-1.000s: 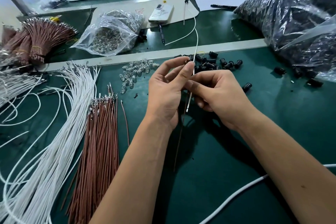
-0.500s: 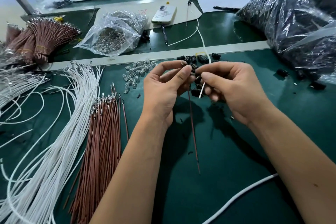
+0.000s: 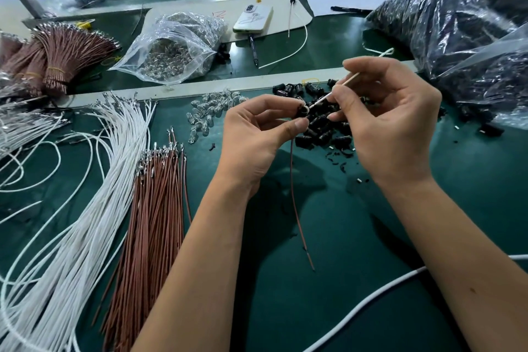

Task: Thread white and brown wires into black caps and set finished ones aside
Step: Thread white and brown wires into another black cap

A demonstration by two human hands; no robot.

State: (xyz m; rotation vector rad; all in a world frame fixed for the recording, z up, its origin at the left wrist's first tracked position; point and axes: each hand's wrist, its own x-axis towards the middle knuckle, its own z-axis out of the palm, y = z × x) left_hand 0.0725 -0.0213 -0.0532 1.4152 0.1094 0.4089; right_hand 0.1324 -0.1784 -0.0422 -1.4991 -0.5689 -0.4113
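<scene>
My left hand (image 3: 257,134) pinches a black cap (image 3: 302,110) between thumb and fingers; a brown wire (image 3: 295,203) hangs down from it to the green mat. My right hand (image 3: 383,120) pinches a white wire (image 3: 347,83) whose near end touches the cap's top and whose far part runs up and right behind the hand. Under both hands lies a pile of loose black caps (image 3: 323,128). Loose white wires (image 3: 94,194) and brown wires (image 3: 155,208) lie in bundles at the left.
Small clear bulbs (image 3: 211,110) lie behind my left hand. Further back are a clear bag of bulbs (image 3: 174,48), a phone (image 3: 253,18) and a pen (image 3: 253,50). Tied brown wire bundles (image 3: 57,57) sit far left, big bags of black caps (image 3: 463,34) at the right. A thick white cable (image 3: 380,297) crosses near right.
My right hand drew the white wire up and to the right, so its end now meets the cap in my left hand. The brown wire swung slightly and still hangs below.
</scene>
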